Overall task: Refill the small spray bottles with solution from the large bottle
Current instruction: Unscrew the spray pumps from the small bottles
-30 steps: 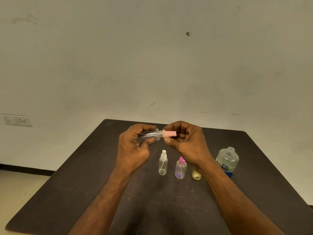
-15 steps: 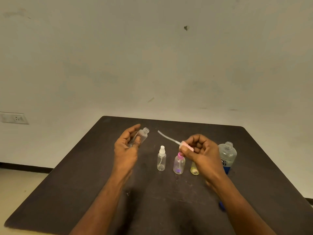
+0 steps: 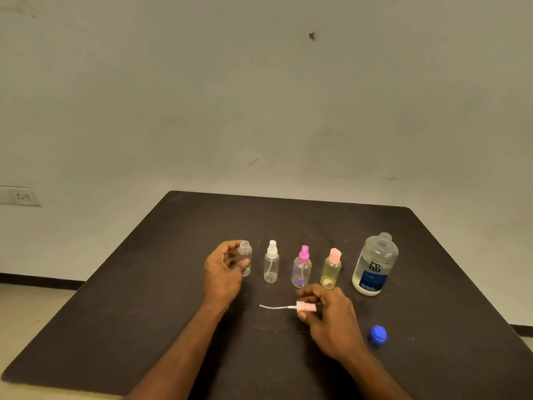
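My left hand (image 3: 223, 269) grips a small clear bottle (image 3: 245, 256) with no cap, upright on the dark table at the left end of the row. My right hand (image 3: 328, 316) holds the pink spray head (image 3: 305, 306) low over the table, its thin dip tube pointing left. In the row stand a clear bottle with a white sprayer (image 3: 271, 262), a purple-tinted bottle with a pink sprayer (image 3: 301, 268) and a yellowish bottle with a peach cap (image 3: 331, 269). The large open bottle (image 3: 375, 265), with a blue label, stands at the right end.
A blue cap (image 3: 377, 336) lies on the table (image 3: 161, 284) to the right of my right hand. A wall socket (image 3: 18, 196) is on the wall at the far left. The table's near edge runs along the bottom left.
The pink spray head came off the clear bottle. My left hand brought the bottle down to the table; my right hand lowered the spray head toward the table in front of the row.
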